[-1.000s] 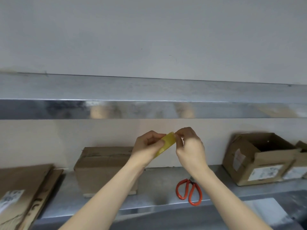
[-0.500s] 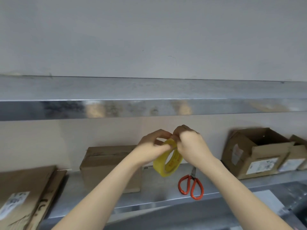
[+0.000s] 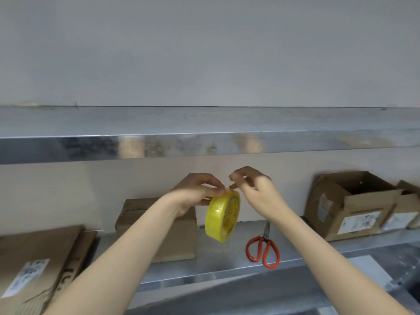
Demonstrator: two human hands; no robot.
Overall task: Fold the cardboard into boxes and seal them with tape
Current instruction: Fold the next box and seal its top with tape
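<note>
A yellow tape roll (image 3: 221,214) hangs upright in the air in front of the lower shelf. My left hand (image 3: 195,192) grips it at its top edge with fingers and thumb. My right hand (image 3: 256,189) is just right of the roll's top, its curled fingertips at the rim and blurred; whether they pinch the tape's end does not show. A closed cardboard box (image 3: 136,217) stands on the shelf behind my left wrist. Flat cardboard sheets (image 3: 38,258) with a white label lean at the far left.
Orange-handled scissors (image 3: 263,246) lie on the metal lower shelf (image 3: 216,264), below my right wrist. An open labelled box (image 3: 350,205) and a second one (image 3: 406,208) stand at the right. A steel upper shelf (image 3: 204,144) runs across above my hands.
The roll has turned and dropped, so its broad yellow band now faces me. My right hand has lifted off the roll a little to the right. My left hand keeps its hold.
</note>
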